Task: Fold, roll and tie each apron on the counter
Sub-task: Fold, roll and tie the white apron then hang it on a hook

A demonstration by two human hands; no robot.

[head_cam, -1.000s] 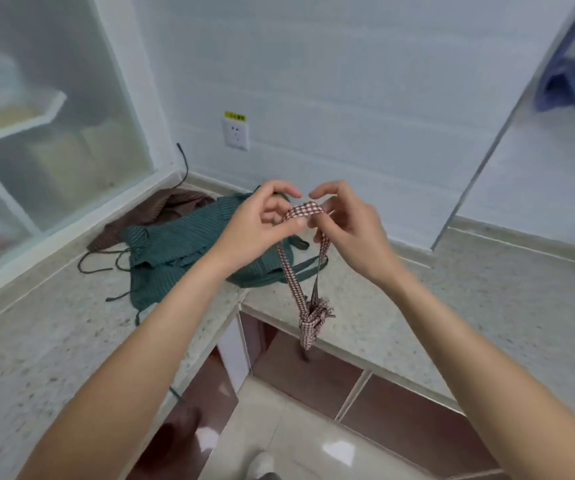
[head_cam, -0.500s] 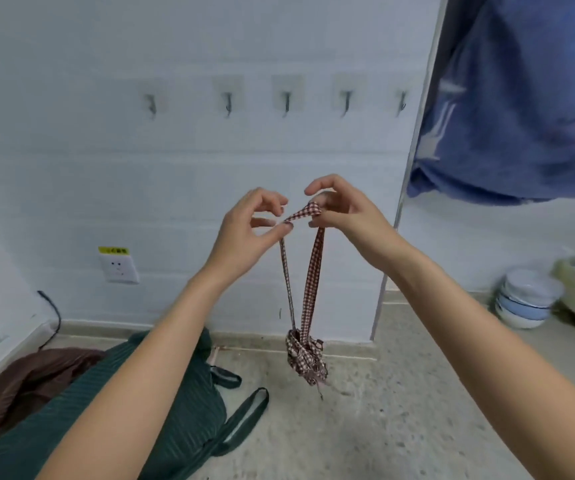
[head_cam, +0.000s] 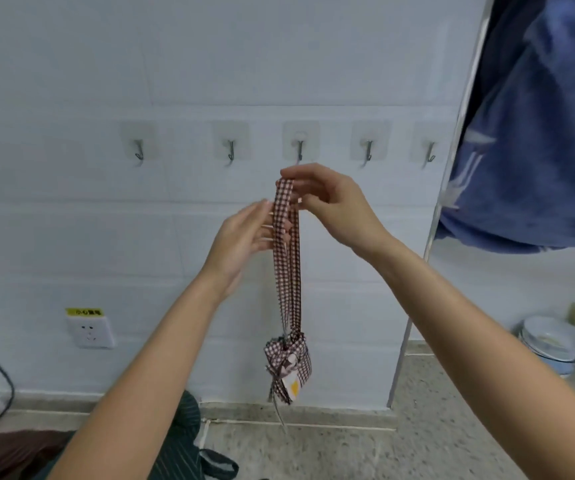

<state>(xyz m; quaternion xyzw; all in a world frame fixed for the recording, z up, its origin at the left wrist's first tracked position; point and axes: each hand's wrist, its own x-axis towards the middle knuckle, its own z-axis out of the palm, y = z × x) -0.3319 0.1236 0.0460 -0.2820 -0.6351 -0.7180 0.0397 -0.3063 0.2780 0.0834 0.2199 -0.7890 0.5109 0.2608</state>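
Note:
A red-and-white checked apron [head_cam: 288, 362] hangs rolled and tied into a small bundle from its own neck strap [head_cam: 284, 244]. My right hand [head_cam: 331, 206] pinches the top of the strap loop just below the middle wall hook [head_cam: 299, 148]. My left hand [head_cam: 244, 233] is flat with fingers straight, its fingertips slipped behind the strap. A green striped apron [head_cam: 178, 445] lies crumpled on the counter at the bottom, partly behind my left forearm. A brown apron [head_cam: 5, 452] lies at the bottom left.
A row of several metal hooks [head_cam: 138, 148] runs along the white tiled wall. A wall socket [head_cam: 90, 330] and black cable [head_cam: 0, 379] are at the left. Blue cloth [head_cam: 535, 126] hangs at the upper right. Stacked bowls [head_cam: 552, 344] stand on the speckled counter [head_cam: 348, 452] at the right.
Both hands have lifted the strap and hanging bundle higher, close under the hooks. My left hand has let go of its pinch and flattened against the strap. The view has tilted up.

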